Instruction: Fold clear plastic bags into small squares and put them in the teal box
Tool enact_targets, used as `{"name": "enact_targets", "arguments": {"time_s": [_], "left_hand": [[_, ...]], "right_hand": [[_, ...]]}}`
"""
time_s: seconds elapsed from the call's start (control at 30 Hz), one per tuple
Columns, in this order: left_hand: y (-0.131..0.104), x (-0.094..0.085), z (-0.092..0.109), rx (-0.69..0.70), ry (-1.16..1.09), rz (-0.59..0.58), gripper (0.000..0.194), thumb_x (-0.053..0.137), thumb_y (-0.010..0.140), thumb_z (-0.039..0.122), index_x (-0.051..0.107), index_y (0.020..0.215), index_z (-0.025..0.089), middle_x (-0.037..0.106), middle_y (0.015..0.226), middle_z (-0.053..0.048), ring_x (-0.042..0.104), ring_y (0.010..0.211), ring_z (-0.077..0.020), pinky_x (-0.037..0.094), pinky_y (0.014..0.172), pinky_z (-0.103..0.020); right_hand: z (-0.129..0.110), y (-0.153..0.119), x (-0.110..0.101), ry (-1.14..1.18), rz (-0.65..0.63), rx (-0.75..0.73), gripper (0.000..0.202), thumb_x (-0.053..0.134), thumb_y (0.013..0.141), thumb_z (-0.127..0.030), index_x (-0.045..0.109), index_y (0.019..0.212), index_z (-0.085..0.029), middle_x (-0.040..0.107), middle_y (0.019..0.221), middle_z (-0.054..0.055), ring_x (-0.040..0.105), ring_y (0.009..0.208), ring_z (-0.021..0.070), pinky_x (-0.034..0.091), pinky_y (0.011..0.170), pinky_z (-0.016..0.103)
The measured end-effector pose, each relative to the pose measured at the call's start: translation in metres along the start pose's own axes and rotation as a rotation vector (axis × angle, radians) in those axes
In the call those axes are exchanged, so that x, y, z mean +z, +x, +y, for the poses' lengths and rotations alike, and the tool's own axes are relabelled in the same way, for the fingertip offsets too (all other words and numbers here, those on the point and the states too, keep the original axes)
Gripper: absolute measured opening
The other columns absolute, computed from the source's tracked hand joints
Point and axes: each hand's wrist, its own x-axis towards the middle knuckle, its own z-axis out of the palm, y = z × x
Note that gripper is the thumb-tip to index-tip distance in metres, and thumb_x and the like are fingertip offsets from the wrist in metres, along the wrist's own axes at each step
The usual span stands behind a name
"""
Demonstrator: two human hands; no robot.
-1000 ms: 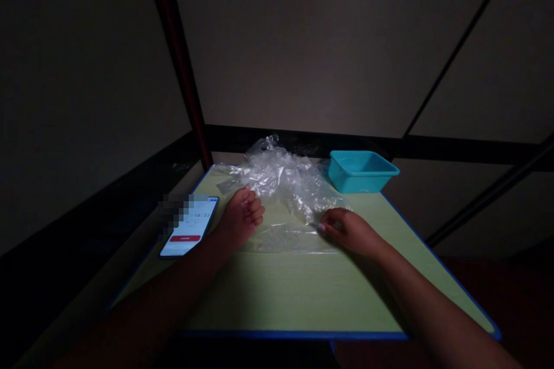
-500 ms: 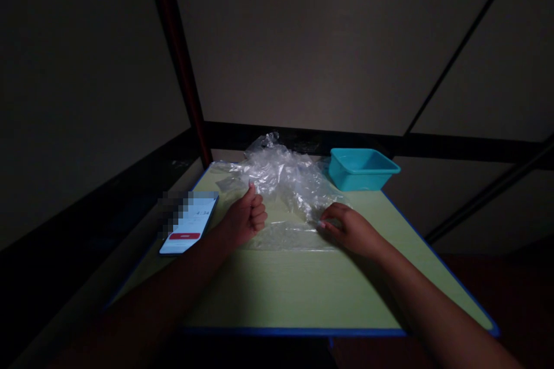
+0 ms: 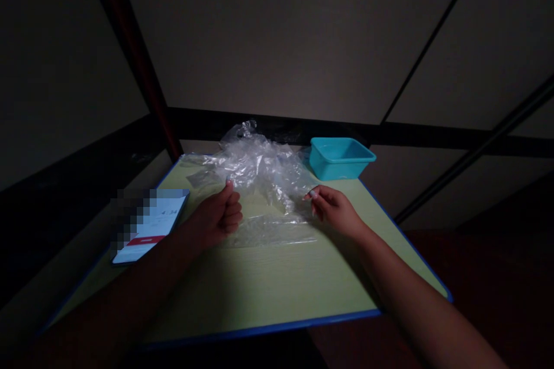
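Two bare hands work over one bench (image 3: 268, 288); take its middle as the clock's centre, with the far edge at 12. One loose mass of clear plastic film (image 3: 251, 166) fills the space from the centre to 12, heaped at the far end and lying flatter between the hands. The left hand (image 3: 217, 217), at 10, is curled into a fist with its thumb up; whether it has film inside, I cannot tell. The right hand (image 3: 336, 209), at 2, has bent fingers with their tips at the film's right margin; I cannot tell whether they pinch it.

One phone (image 3: 159, 226), partly pixelated, lies at 9 by the left edge. One turquoise bin (image 3: 336, 169) stands upright at 1, at the far right corner, just beside the film. Blue trim lines the edges. A broad green band shows from the film to the 6 o'clock edge. A wall (image 3: 259, 40) rises beyond 12.
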Motion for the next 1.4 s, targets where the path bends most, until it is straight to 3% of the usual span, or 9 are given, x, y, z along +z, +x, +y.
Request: {"name": "enact_targets", "arguments": {"time_s": [0.3, 0.53, 0.67, 0.77, 0.93, 1.03, 1.17, 1.27, 1.4], "left_hand": [[0.0, -0.001, 0.002, 0.025, -0.061, 0.051, 0.052, 0.029, 0.093, 0.056, 0.024, 0.055, 0.02, 0.017, 0.043, 0.009, 0.019, 0.03, -0.0053, 0.013, 0.029, -0.016], [0.003, -0.003, 0.001, -0.008, -0.015, 0.065, 0.055, 0.03, 0.09, 0.063, 0.02, 0.056, 0.021, 0.015, 0.044, 0.01, 0.015, 0.032, -0.0053, 0.012, 0.03, -0.017], [0.002, -0.003, -0.001, 0.042, 0.106, 0.049, 0.055, 0.036, 0.087, 0.064, 0.021, 0.055, 0.022, 0.015, 0.045, 0.01, 0.014, 0.035, -0.0055, 0.013, 0.033, -0.018], [0.001, -0.003, -0.005, 0.187, 0.412, 0.092, 0.057, 0.044, 0.08, 0.068, 0.023, 0.054, 0.022, 0.019, 0.045, 0.009, 0.018, 0.036, -0.0062, 0.015, 0.036, -0.019], [-0.002, -0.002, -0.015, 0.75, 1.351, 0.323, 0.04, 0.049, 0.082, 0.049, 0.041, 0.055, 0.02, 0.042, 0.052, 0.001, 0.041, 0.051, -0.0136, 0.035, 0.051, -0.026], [-0.007, 0.0, -0.03, 0.94, 1.7, 0.238, 0.029, 0.052, 0.082, 0.042, 0.06, 0.087, 0.015, 0.062, 0.088, -0.01, 0.057, 0.083, -0.024, 0.045, 0.074, -0.037], [-0.013, 0.003, -0.057, 0.951, 1.936, 0.055, 0.072, 0.045, 0.085, 0.058, 0.039, 0.138, 0.008, 0.035, 0.145, -0.023, 0.033, 0.133, -0.0367, 0.026, 0.106, -0.055], [-0.014, 0.005, -0.069, 0.832, 2.014, -0.067, 0.081, 0.032, 0.089, 0.063, 0.02, 0.147, 0.008, 0.019, 0.153, -0.021, 0.016, 0.142, -0.0327, 0.017, 0.111, -0.055], [-0.013, 0.009, -0.07, 0.683, 2.036, -0.046, 0.084, 0.022, 0.089, 0.065, 0.017, 0.148, 0.006, 0.012, 0.154, -0.02, 0.008, 0.144, -0.0307, 0.015, 0.112, -0.054]], "right_hand": [[-0.005, 0.001, 0.001, 0.956, -0.05, 0.181, 0.042, 0.069, 0.074, -0.041, 0.035, 0.061, -0.02, 0.033, 0.05, -0.009, 0.025, 0.039, 0.005, 0.024, 0.036, 0.017], [0.001, 0.003, -0.002, 1.01, 0.134, 0.23, 0.041, 0.069, 0.07, -0.026, 0.028, 0.064, -0.022, 0.02, 0.046, -0.011, 0.015, 0.037, 0.006, 0.015, 0.034, 0.017], [0.0, 0.003, 0.001, 0.89, 0.166, 0.228, 0.051, 0.073, 0.067, -0.035, 0.024, 0.063, -0.023, 0.015, 0.042, -0.014, 0.008, 0.037, 0.0053, 0.013, 0.033, 0.017], [0.002, 0.001, 0.006, 0.681, 0.163, 0.174, 0.053, 0.069, 0.071, -0.047, 0.023, 0.06, -0.023, 0.016, 0.043, -0.013, 0.011, 0.036, 0.0051, 0.016, 0.034, 0.018], [0.002, -0.009, 0.016, -0.204, 0.12, -0.176, 0.035, 0.053, 0.086, -0.042, 0.042, 0.061, -0.02, 0.04, 0.055, -0.004, 0.04, 0.051, 0.0101, 0.035, 0.049, 0.023], [-0.004, -0.018, 0.024, -0.602, -0.118, -0.368, 0.025, 0.049, 0.09, -0.036, 0.058, 0.102, -0.016, 0.061, 0.097, 0.011, 0.057, 0.091, 0.0214, 0.047, 0.078, 0.034], [-0.005, -0.028, 0.035, -0.874, -0.389, -0.474, 0.062, 0.042, 0.093, -0.043, 0.025, 0.145, -0.013, 0.031, 0.149, 0.018, 0.025, 0.139, 0.0291, 0.023, 0.109, 0.055], [0.002, -0.029, 0.042, -0.993, -0.468, -0.458, 0.065, 0.035, 0.096, -0.041, 0.012, 0.149, -0.011, 0.014, 0.155, 0.016, 0.01, 0.144, 0.0267, 0.013, 0.112, 0.057], [0.012, -0.027, 0.045, -1.049, -0.459, -0.476, 0.063, 0.032, 0.097, -0.035, 0.009, 0.15, -0.012, 0.011, 0.155, 0.014, 0.008, 0.144, 0.0258, 0.011, 0.113, 0.058]]}}
